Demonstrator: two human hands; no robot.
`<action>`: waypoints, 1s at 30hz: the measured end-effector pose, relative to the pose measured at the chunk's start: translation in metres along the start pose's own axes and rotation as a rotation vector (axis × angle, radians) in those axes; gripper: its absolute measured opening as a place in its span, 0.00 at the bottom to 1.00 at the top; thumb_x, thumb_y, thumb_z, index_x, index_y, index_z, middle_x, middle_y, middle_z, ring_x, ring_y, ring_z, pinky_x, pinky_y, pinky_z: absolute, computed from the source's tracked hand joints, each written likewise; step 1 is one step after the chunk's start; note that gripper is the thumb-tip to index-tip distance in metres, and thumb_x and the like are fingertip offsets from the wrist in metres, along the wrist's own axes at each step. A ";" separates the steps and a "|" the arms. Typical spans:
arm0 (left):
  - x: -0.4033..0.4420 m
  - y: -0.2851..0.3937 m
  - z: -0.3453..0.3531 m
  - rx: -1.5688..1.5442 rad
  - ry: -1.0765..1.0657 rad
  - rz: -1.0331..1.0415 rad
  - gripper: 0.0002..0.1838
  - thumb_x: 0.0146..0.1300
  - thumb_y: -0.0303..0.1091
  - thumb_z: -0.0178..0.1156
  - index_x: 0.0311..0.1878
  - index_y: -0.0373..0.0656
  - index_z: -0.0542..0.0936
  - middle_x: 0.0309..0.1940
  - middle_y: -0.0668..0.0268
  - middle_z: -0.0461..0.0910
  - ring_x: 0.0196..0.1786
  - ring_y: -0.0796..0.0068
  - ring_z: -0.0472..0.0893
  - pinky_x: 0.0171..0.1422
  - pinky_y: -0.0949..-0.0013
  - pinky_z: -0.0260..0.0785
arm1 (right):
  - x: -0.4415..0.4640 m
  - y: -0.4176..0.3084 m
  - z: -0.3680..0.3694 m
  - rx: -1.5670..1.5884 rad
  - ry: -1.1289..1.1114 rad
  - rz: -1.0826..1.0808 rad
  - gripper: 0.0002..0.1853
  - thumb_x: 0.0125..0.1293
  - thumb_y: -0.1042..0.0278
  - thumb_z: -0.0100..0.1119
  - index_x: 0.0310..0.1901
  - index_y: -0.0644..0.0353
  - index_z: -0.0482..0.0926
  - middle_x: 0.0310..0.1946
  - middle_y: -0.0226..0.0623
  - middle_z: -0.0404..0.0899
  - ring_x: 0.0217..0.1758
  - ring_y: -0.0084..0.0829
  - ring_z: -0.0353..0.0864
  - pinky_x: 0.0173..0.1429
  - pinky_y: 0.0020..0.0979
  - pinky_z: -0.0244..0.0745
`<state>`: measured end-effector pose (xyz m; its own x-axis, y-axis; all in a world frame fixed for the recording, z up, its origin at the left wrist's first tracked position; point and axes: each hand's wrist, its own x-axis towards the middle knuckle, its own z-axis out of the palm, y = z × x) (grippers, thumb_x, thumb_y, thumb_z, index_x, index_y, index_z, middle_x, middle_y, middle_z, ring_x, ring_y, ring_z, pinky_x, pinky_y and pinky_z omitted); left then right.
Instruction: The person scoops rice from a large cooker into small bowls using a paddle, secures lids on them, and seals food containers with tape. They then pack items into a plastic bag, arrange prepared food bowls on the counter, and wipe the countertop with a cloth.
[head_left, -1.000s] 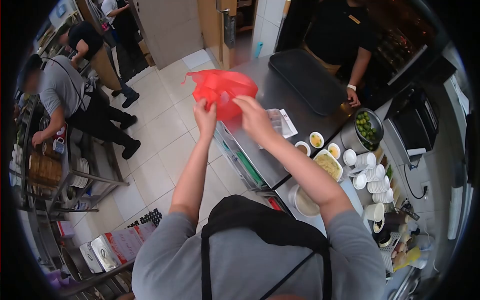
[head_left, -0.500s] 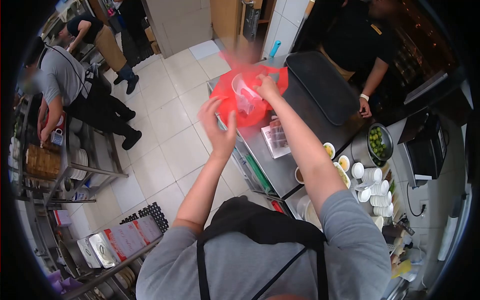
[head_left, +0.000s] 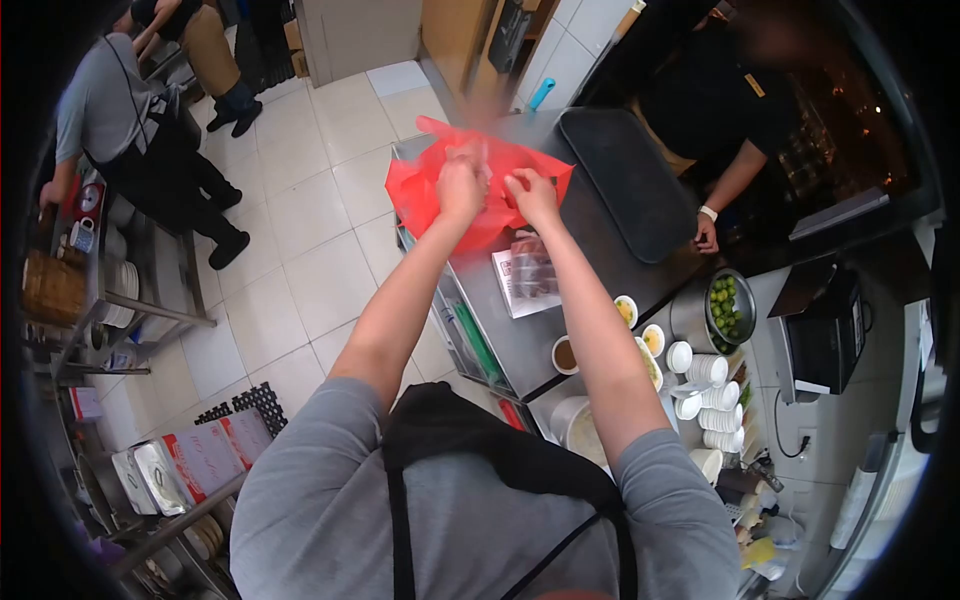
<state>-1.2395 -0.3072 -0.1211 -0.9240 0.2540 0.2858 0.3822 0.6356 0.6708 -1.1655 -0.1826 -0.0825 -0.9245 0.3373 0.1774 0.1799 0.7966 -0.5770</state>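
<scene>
A red plastic bag point(head_left: 415, 195) lies spread on the steel counter, its edges sticking up around both my hands. My left hand point(head_left: 461, 190) reaches into the middle of it with fingers closed and blurred. Something pale and translucent shows by those fingertips, too smeared to name. On the bag's right side, my right hand point(head_left: 533, 197) has its fingers curled against the red plastic. Just below the bag lie a white printed box or pad point(head_left: 515, 290) and a clear packet with dark contents point(head_left: 535, 270).
A black tray point(head_left: 630, 185) lies on the counter to the right; a person point(head_left: 715, 110) stands behind it. Nearer are sauce bowls point(head_left: 566, 354), a pot of green limes point(head_left: 725, 310) and stacked white cups point(head_left: 708, 370). Two people work at the left shelving.
My left hand has moved from outside the bag into its middle and closed. My right hand has drawn back slightly toward me. The white cup-like thing seen in the bag is now mostly covered.
</scene>
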 end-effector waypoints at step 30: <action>-0.073 0.012 0.031 -0.422 0.102 0.141 0.04 0.53 0.26 0.55 0.33 0.39 0.76 0.34 0.61 0.72 0.35 0.59 0.76 0.38 0.63 0.70 | 0.014 0.059 -0.014 0.432 0.060 0.336 0.12 0.54 0.72 0.59 0.39 0.70 0.79 0.30 0.42 0.81 0.31 0.27 0.80 0.37 0.27 0.71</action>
<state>-1.1677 -0.2957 -0.1556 -0.8647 0.2306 0.4461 0.4950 0.2415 0.8346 -1.1628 -0.1238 -0.1034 -0.8169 0.5757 -0.0351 0.2961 0.3663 -0.8821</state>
